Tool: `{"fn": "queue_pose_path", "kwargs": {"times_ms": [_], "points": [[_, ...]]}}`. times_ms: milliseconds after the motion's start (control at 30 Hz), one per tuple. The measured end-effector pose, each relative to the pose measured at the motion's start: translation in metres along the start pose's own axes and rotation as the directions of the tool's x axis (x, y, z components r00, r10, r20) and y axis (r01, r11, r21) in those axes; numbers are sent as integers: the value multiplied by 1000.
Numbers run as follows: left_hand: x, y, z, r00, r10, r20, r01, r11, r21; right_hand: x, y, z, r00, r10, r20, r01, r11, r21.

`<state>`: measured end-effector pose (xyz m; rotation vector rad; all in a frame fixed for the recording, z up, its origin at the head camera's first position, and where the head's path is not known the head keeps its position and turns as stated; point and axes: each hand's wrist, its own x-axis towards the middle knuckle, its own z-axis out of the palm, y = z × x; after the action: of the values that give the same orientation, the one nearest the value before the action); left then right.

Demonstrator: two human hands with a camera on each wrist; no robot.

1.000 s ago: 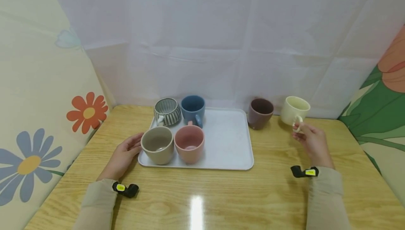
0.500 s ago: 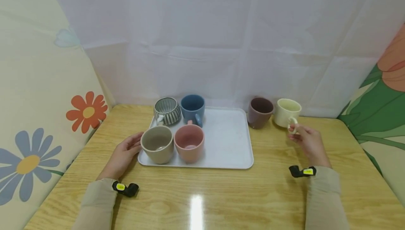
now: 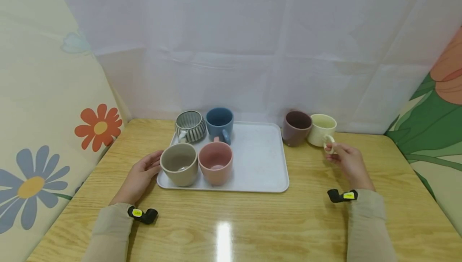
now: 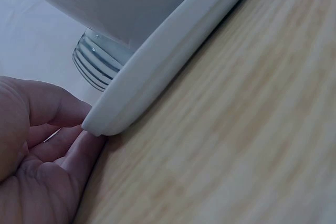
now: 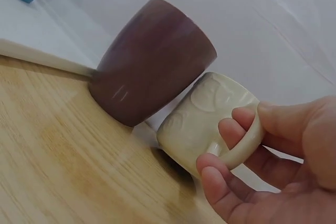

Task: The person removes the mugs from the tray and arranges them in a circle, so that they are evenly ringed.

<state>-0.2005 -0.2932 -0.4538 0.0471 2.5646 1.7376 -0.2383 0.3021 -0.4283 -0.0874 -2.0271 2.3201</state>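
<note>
My right hand [image 3: 345, 162] pinched the cream mug [image 3: 321, 129] by its handle, finger hooked through the loop, so it sat on the table [image 3: 252, 222] beside the brown cup [image 3: 296, 127]. My left hand [image 3: 138, 178], fingers relaxed, rested against the tray [image 3: 260, 166] corner, seemingly steadying it.

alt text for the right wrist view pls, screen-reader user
The right hand pinches the handle of a cream mug that sits on a wooden table right beside a dark brown cup. Behind them run the edge of a white tray and a white cloth backdrop.
</note>
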Motion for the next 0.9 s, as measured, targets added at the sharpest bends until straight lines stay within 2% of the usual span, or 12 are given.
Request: {"fn": "queue_pose_path", "kwargs": {"times_ms": [267,500,633,767,900], "points": [[0,0,0,1000,-19,2,19,1000,11,-2,-3,-4,999,30,14,-29,997,-72],[0,-3,0,1000,-2,1,2,1000,-4,-4,-4,-13,994,100,52,-90,983,-157],[1,-4,0,1000,-1,1,1,1000,-8,-3,-5,-18,989,133,62,-115,965,-236],[1,-4,0,1000,-11,4,11,1000,-11,-2,-4,-20,989,145,22,-131,941,-313],[2,-2,0,1000,-23,4,23,1000,-1,0,-2,-18,996,74,-39,-83,934,-348]]}}
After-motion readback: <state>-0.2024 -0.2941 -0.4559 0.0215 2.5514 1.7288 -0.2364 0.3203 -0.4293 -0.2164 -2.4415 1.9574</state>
